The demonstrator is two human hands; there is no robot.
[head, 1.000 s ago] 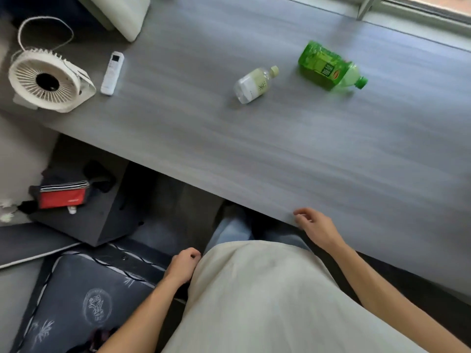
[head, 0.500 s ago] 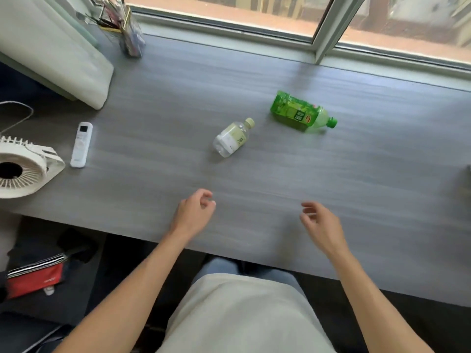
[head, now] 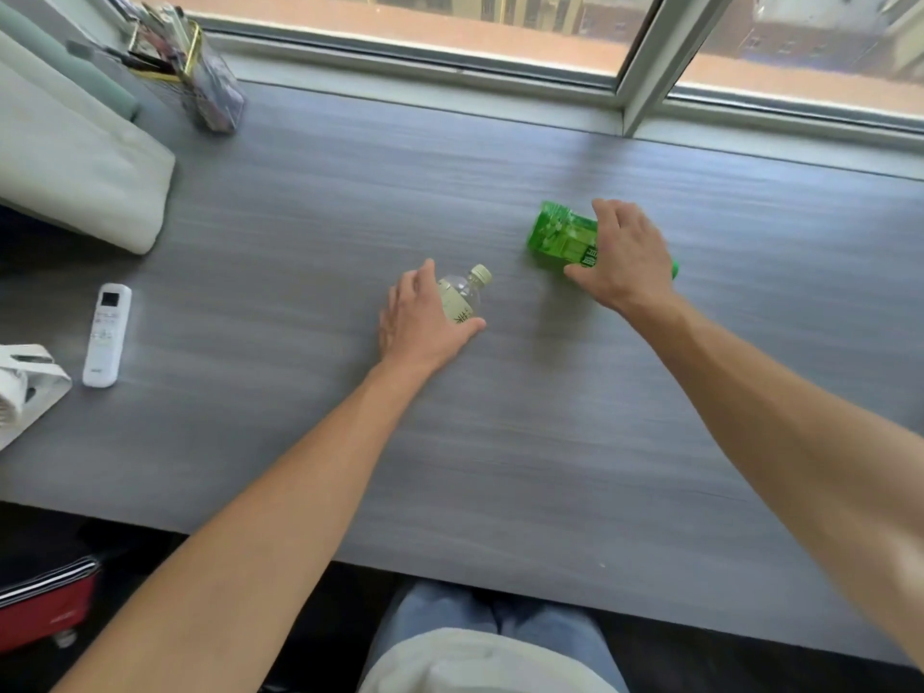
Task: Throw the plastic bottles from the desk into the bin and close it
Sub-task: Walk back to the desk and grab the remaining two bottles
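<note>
Two plastic bottles lie on their sides on the grey desk (head: 500, 442). The small clear bottle (head: 467, 292) has a pale cap and a light label; my left hand (head: 420, 317) wraps it, thumb on the near side and fingers on the far side. To its right lies the green bottle (head: 560, 235). My right hand (head: 625, 262) covers the green bottle's neck end, with the thumb on the near side and the fingers over the top. Both bottles still rest on the desk. No bin is in view.
A white remote (head: 107, 335) and a white fan (head: 25, 387) lie at the desk's left edge. A pale cushion (head: 75, 177) and a pen holder (head: 200, 77) sit at the back left. The window frame (head: 645, 62) borders the far edge. A red bag (head: 45, 607) lies below left.
Both hands rose from near my lap, reached forward across the desk and closed around the bottles. My view tilted up toward the window.
</note>
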